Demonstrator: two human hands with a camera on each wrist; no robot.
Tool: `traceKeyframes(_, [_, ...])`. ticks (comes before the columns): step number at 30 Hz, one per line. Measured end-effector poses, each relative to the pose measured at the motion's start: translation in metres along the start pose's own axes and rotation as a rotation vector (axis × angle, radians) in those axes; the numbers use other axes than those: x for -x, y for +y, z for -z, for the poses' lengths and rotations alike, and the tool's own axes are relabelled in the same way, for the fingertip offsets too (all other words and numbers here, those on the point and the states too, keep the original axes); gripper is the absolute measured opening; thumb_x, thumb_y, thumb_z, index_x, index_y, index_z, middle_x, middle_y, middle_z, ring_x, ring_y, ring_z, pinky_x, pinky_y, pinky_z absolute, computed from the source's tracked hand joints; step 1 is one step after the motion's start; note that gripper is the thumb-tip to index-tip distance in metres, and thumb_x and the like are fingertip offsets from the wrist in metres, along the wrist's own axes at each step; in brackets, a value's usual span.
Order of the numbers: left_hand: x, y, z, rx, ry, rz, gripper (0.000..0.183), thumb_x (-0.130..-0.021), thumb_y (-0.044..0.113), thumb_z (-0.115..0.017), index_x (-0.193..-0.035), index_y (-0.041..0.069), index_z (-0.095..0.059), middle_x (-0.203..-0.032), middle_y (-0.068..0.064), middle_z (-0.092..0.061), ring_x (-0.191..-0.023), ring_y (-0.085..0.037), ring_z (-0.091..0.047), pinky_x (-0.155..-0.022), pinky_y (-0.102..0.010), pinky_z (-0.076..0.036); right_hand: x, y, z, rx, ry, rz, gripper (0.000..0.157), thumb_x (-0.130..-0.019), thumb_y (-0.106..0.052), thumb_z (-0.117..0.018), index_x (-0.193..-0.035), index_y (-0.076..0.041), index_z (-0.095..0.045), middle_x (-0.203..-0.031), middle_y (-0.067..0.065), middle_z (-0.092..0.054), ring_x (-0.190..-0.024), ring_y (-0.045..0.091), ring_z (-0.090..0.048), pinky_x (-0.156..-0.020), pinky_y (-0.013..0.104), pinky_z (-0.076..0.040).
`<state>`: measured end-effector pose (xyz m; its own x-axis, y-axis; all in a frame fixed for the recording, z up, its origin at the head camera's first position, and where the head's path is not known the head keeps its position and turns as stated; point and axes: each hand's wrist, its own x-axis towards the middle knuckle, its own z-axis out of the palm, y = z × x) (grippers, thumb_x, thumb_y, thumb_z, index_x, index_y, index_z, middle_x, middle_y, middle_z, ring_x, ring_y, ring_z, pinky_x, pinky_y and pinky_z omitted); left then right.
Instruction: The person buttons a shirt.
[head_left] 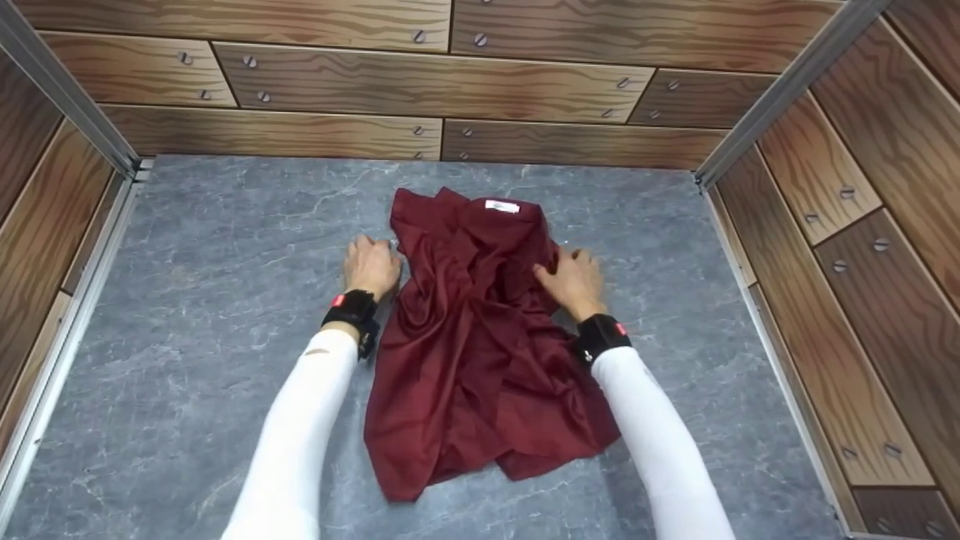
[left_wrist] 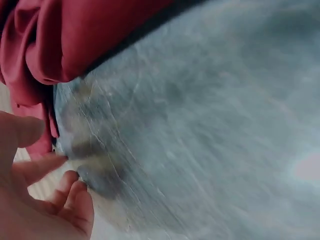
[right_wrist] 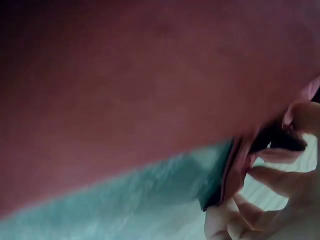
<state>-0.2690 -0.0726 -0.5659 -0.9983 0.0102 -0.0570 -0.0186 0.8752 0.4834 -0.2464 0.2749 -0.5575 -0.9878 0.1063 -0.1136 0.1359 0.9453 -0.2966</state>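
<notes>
A maroon collared shirt (head_left: 457,360) lies rumpled on the grey surface, its collar at the far end with a white label (head_left: 502,206). Beside its left edge is my left hand (head_left: 371,266), fingers loosely bent. In the left wrist view that hand (left_wrist: 45,195) has nothing between thumb and fingers, and the cloth (left_wrist: 100,35) is just beyond. My right hand (head_left: 576,283) is at the shirt's right edge, thumb over the fabric. Close up, the right hand (right_wrist: 280,200) has a fold of cloth (right_wrist: 237,170) between thumb and fingers; part of the grip is hidden.
Grey marbled flooring (head_left: 225,247) surrounds the shirt. Wood-patterned panels stand at the back (head_left: 337,82), left and right (head_left: 847,225), with metal rails (head_left: 795,82) along the corners and edges.
</notes>
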Motion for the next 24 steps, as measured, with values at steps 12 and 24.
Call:
traceKeyframes(12, [-0.009,-0.005,-0.007,0.119,0.111,0.041,0.017,-0.091,0.02,-0.077,-0.103,0.009,-0.075,-0.113,-0.02,-0.067,-0.112,-0.043,-0.06,-0.098,-0.056,-0.044,0.007,-0.013,-0.011,0.027,0.013,0.068,0.048,-0.103,-0.037,-0.061,-0.143,-0.01,-0.06,-0.14,0.027,-0.05,-0.128,0.047,-0.046,-0.101,0.063,-0.041])
traceKeyframes(24, [-0.002,-0.024,0.048,0.794,0.27,0.216,0.014,-0.092,0.01,-0.058,-0.104,0.006,-0.054,-0.083,-0.004,-0.06,-0.072,-0.015,-0.058,-0.07,-0.027,-0.046,-0.008,0.022,0.028,-0.266,0.185,-0.043,0.035,-0.101,-0.023,-0.049,-0.124,0.002,-0.055,-0.117,0.038,-0.064,-0.108,0.056,-0.062,-0.088,0.065,-0.046])
